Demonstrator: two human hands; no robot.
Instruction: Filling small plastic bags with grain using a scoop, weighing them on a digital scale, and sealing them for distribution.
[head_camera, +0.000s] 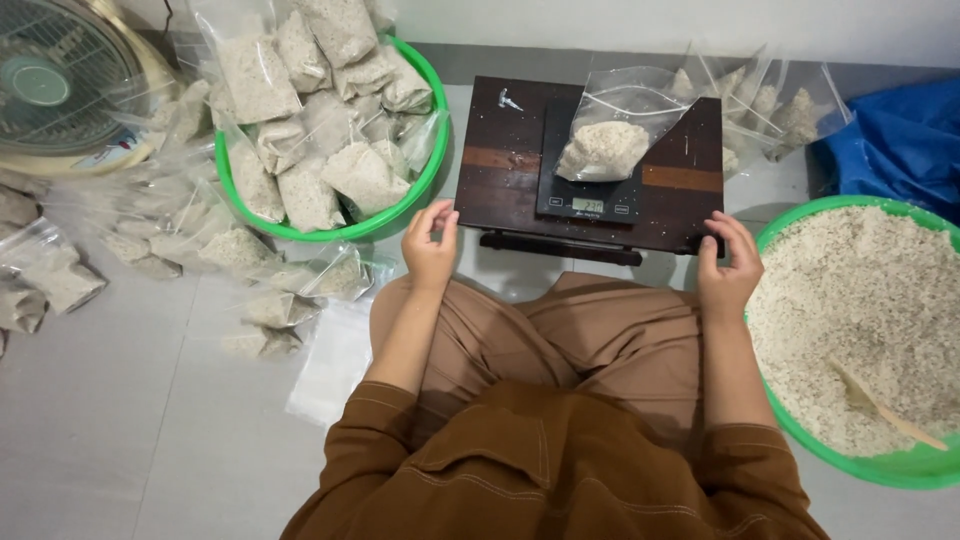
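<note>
A small dark wooden table (500, 190) stands on the floor in front of my knees. On it sits a black digital scale (588, 203) with a clear plastic bag of pale grain (606, 148) resting on its platform. My left hand (430, 245) grips the table's near left corner. My right hand (727, 268) grips its near right corner. Both hands have fingers curled over the edge.
A green basin (330, 232) at the upper left is heaped with filled grain bags; more bags lie scattered on the floor (240, 250). A second green basin (880, 468) at the right holds loose grain and a wooden scoop (885, 405). A fan (60, 85) and a blue sack (900, 140) flank the scene.
</note>
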